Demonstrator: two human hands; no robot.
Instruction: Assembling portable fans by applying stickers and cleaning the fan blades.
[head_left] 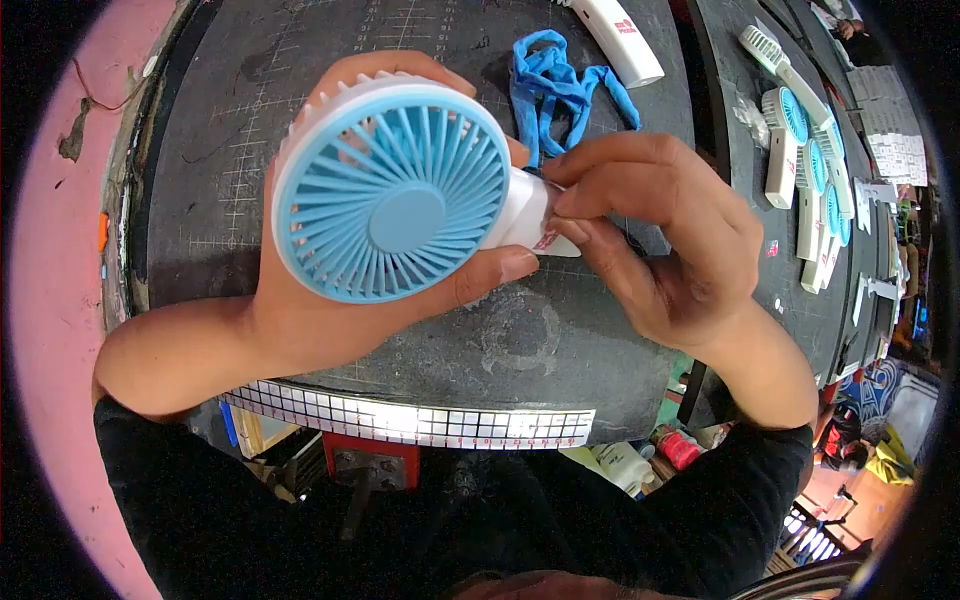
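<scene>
A handheld fan (405, 215) with a pale blue grille and white body lies in the grip of my left hand (325, 325). That hand wraps round the fan's head, its thumb along the lower side by the white handle (515, 215). At the handle, my right hand (690, 225) pinches thumb and fingertips together over a pinkish-red print. What sits between those fingertips is too small to make out. A crumpled blue cloth strap (552, 95) lies just beyond the handle, its lower end reaching down behind it.
Beneath my hands is a dark, worn cutting mat (220, 130), edged in front by a gridded ruler (430, 425). Another white handle (622, 45) lies at the far side. Several fans (813, 165) line the right-hand table. A white bottle (622, 468) stands below the front edge.
</scene>
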